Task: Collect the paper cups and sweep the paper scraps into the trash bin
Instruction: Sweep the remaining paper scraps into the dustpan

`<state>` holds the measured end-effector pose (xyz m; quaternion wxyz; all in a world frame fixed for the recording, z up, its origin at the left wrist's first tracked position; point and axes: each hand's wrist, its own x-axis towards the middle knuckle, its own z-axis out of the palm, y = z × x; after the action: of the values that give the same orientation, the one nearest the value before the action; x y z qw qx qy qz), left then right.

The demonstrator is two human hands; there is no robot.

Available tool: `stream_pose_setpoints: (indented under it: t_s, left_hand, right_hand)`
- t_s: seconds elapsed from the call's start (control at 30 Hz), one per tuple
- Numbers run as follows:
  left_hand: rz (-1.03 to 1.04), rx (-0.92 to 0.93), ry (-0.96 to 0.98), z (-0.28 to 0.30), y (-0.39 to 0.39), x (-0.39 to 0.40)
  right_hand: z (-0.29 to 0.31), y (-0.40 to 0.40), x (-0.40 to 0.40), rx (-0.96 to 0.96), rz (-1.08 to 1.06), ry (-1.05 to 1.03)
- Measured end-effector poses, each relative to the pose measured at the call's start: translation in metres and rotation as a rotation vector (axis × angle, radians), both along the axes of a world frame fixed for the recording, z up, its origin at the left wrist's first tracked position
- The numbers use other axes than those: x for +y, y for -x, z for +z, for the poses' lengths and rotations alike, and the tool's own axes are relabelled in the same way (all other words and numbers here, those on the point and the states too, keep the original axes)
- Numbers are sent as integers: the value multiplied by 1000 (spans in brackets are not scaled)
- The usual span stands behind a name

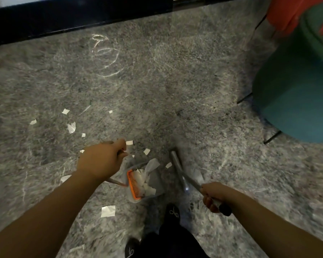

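Looking down at a speckled grey floor (175,81): the left hand (101,161) grips a dustpan's handle, the right hand (214,196) grips a broom handle (186,177). The grey dustpan (153,181) with its orange comb sits between the hands, holding paper scraps (147,183). More scraps lie around it. A teal bin (295,101) stands at right.

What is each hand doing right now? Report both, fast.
Left hand: fingers curled round the dustpan handle.
Right hand: fingers curled round the broom handle.
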<state>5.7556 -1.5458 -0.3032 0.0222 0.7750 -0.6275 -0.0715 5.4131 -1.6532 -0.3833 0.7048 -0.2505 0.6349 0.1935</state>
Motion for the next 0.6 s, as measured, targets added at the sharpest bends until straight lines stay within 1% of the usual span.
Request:
stream_pose_setpoints:
  t_s: [0.13,0.23,0.37,0.47,0.6]
  left_hand:
    - [19,11,23,-1,10,3]
    - [38,28,24,-1,12,8]
    - [36,38,34,1,12,25]
    - [62,78,53,4,12,44]
    - [159,143,93,8,9,76]
  right_hand:
    - [16,-19,28,-30,171,55]
    - [26,-33,44,-81,101,-41]
    - [35,-47,65,-106,-63,-122]
    - [43,-53,80,-125,-90,-118]
    - [56,-57,96,-136,-66,-47]
